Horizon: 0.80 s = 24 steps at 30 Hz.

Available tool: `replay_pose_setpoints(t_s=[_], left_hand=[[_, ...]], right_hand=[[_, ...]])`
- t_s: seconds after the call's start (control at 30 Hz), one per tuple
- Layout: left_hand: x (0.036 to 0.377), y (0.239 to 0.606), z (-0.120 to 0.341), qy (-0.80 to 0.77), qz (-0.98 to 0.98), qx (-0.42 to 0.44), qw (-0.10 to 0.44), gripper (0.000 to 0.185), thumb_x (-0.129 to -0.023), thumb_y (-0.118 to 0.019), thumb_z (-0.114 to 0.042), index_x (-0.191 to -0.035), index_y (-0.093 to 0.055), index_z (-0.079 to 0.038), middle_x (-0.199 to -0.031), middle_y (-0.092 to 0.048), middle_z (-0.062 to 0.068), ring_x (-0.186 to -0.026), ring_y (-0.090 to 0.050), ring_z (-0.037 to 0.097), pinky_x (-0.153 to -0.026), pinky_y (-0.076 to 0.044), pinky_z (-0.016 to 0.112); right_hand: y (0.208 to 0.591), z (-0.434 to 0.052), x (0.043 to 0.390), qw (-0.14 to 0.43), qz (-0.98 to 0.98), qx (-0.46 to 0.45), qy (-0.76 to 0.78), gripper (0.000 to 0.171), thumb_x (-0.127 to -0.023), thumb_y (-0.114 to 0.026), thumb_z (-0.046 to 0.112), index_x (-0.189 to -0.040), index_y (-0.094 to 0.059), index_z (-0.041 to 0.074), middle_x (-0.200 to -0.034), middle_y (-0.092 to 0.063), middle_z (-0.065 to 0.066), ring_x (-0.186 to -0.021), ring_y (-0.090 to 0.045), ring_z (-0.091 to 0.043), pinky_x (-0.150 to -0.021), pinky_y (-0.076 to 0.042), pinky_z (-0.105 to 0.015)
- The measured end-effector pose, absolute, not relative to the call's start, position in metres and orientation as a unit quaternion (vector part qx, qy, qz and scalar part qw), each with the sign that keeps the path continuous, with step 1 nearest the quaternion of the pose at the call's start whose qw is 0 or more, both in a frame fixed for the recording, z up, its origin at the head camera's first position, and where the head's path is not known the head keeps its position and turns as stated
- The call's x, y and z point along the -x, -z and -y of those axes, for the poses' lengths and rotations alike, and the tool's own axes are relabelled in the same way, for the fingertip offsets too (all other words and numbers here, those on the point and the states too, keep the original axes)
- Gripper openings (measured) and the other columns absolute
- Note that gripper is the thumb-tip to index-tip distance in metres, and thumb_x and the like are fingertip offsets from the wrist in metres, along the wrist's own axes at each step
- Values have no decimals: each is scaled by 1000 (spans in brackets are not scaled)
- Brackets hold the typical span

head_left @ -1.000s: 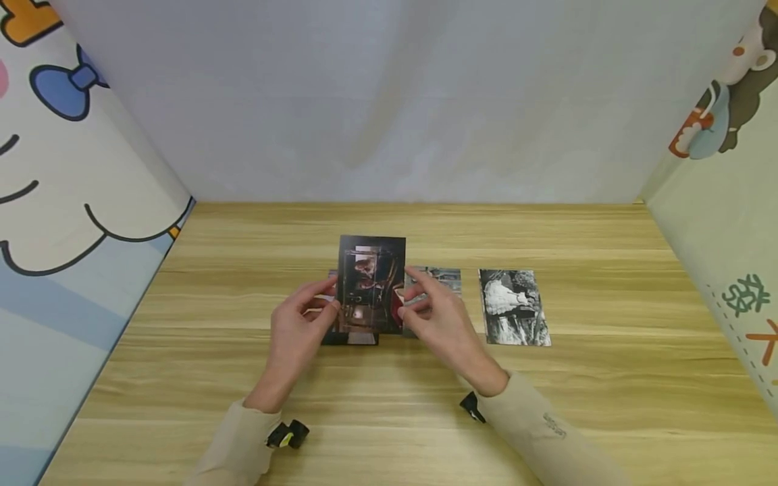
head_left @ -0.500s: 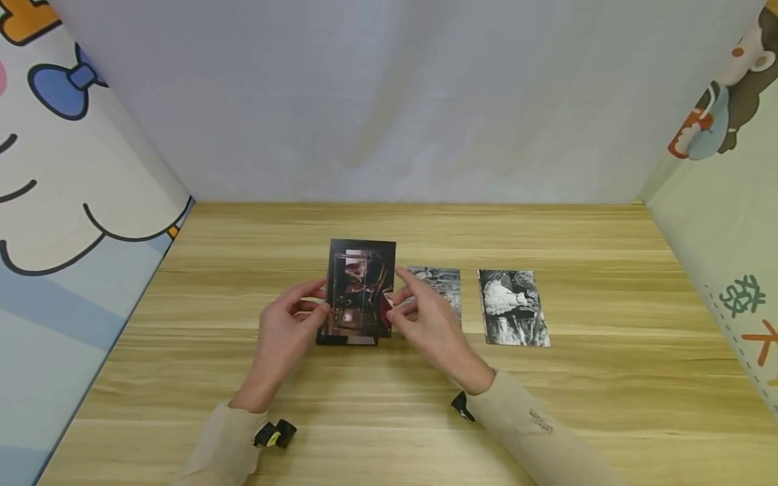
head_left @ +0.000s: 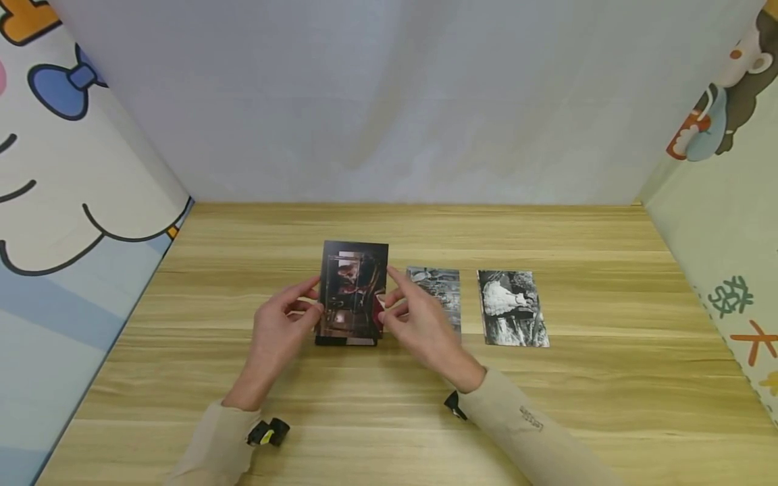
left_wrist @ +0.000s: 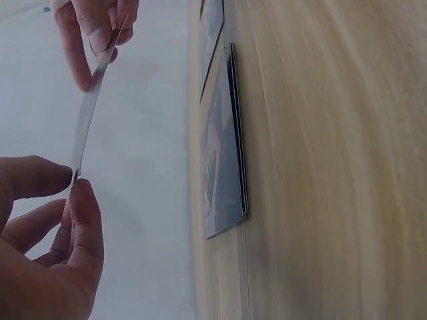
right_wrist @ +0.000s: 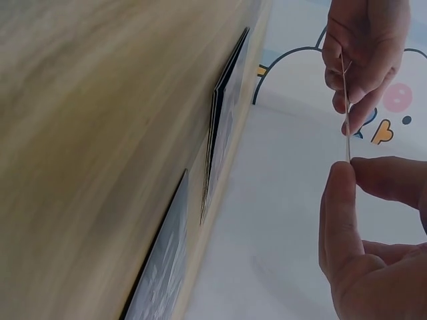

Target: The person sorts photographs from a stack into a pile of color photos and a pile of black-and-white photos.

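Head view: both hands hold one dark photo up off the wooden table, just left of frame center. Left hand pinches the photo's left edge between thumb and fingers; right hand pinches its right edge the same way, index finger raised along the side. Photo is upright, picture side facing the camera, lifted above a small stack of photos lying flat on the table right beneath it, only the stack's dark lower edge showing. Right of the hands, a black-and-white photo lies flat, partly covered by the right hand. Further right, apart from it, another black-and-white print lies flat in the center right of the frame. Left wrist view: held photo seen edge-on as a thin strip in the upper left, left thumb and fingers closed on its near end, right fingers on the far end; stack sits on the table surface, clearly apart from the held photo. Right wrist view: same pinch at the right of the frame, photo edge-on between both hands, stack and a flat photo against the table at center. Beige sleeves cover both forearms.
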<state>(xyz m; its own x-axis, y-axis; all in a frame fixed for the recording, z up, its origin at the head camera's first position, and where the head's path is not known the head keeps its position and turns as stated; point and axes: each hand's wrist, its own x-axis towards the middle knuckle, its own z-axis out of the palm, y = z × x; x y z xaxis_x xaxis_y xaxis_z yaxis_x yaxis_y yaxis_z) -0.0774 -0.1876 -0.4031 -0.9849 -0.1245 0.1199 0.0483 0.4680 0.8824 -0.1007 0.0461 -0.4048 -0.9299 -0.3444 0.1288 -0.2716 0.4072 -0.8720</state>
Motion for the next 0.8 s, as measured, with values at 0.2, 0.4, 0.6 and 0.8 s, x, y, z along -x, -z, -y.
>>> replay_pose_setpoints(t_s=[0.2,0.4,0.6,0.8], left_hand=[[77,403,190,501,861,-24,88,45,-94,-68,1,-139,-65,-3,-114,-68,18,-99,-70,31,-77,-53,10],[77,403,192,495,864,-27,88,46,-93,-70,1,-139,-65,-4,-115,-68,17,-97,-70,30,-74,-54,11],[78,403,195,486,869,-33,84,45,-94,-69,-1,-138,-66,-3,-114,-68,17,-98,-69,30,-71,-54,12],[79,404,199,469,878,-41,83,42,-95,-70,-5,-136,-67,-3,-111,-70,16,-97,-71,30,-71,-54,13]], right_hand=[[405,-43,100,43,-836,185,515,82,-89,-76,0,-161,-35,5,-107,-69,-4,-89,-71,-16,-74,-60,-22],[405,-41,102,49,-837,189,512,82,-89,-77,0,-160,-35,3,-106,-68,-5,-89,-72,-17,-72,-60,-22],[406,-38,103,53,-838,193,507,82,-90,-76,2,-160,-35,4,-104,-67,-4,-86,-71,-15,-71,-59,-21],[408,-36,105,55,-841,200,500,81,-91,-76,3,-161,-35,4,-102,-67,-4,-85,-70,-14,-71,-59,-22]])
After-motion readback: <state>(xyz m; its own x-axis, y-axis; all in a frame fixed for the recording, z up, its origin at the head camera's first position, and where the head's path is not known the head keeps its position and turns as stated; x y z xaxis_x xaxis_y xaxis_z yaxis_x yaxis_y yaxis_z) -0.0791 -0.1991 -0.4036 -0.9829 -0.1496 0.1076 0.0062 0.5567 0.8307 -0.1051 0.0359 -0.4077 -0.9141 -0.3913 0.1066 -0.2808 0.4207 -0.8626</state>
